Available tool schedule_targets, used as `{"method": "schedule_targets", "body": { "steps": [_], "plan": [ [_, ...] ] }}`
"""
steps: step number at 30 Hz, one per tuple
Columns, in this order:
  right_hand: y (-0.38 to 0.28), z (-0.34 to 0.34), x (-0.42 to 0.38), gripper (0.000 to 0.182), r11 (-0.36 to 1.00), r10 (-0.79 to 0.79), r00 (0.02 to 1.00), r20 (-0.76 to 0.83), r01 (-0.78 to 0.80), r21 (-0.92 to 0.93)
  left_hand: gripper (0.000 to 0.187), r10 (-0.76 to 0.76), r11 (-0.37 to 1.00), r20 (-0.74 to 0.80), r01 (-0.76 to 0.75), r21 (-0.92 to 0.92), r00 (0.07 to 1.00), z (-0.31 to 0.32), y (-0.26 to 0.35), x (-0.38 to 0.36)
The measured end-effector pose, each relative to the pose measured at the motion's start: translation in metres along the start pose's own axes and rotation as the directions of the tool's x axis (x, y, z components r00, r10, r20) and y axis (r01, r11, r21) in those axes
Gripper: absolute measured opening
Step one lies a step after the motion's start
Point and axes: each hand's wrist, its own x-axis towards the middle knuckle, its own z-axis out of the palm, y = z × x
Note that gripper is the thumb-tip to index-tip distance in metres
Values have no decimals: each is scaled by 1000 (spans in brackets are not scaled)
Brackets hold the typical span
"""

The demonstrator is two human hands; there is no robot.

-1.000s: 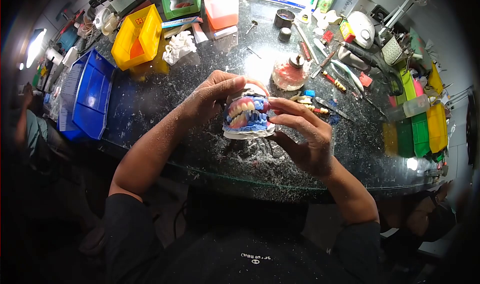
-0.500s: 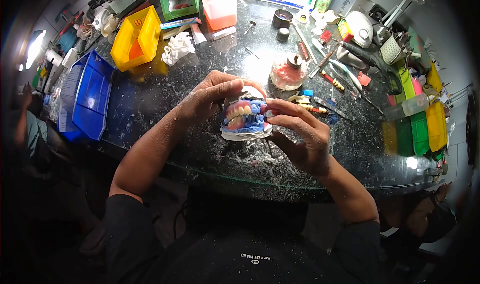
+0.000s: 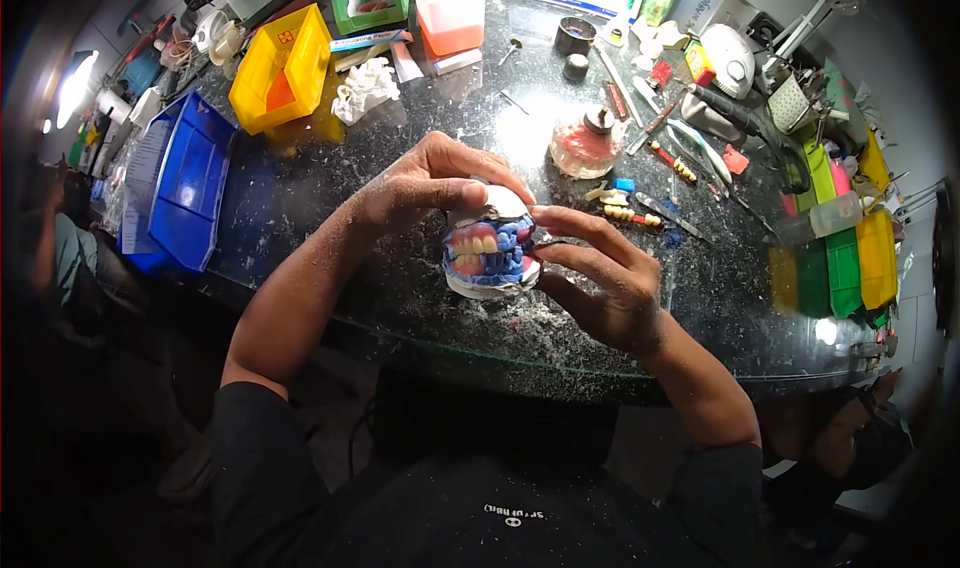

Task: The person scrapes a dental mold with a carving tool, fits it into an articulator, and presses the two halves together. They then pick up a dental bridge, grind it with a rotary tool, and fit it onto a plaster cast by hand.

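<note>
Above the front part of the bench, a dental model [image 3: 487, 248] is held between both hands. White plaster forms its top and base, with blue teeth on one side and pink gums with cream false teeth on the other. My left hand [image 3: 440, 180] wraps the upper plaster, its thumb lying across the top. My right hand [image 3: 610, 278] closes on the model's right side, fingertips against the upper and lower halves. The far side of the model and some left fingertips are hidden.
Behind the hands stands a clear and pink denture flask-like piece [image 3: 585, 150]. Loose tooth strips [image 3: 630, 215] and hand tools [image 3: 690, 148] lie to the right. Blue [image 3: 185, 193] and yellow bins [image 3: 290, 68] stand left. White dust [image 3: 520, 338] covers the bench front.
The dental model has tilted slightly and sits a little lower in view, showing its tooth side more frontally. My left hand has shifted with it; both hands keep hold. The view has shifted slightly.
</note>
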Motion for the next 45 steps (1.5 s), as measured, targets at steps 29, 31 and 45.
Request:
{"method": "schedule_targets", "body": {
  "steps": [29, 31, 45],
  "plan": [
    [2, 0, 0, 21, 997, -23, 1000, 7, 23, -79, 63, 4, 999, 0, -4, 54, 1000, -1, 1, 0],
    [2, 0, 0, 20, 996, -25, 1000, 6, 25, -80, 62, 7, 998, 1, -7, 55, 1000, -1, 0, 0],
    [4, -1, -1, 21, 996, -25, 1000, 11, 26, -82, 61, -2, 998, 0, 2, 62, 1000, 0, 1, 0]
  ]
}}
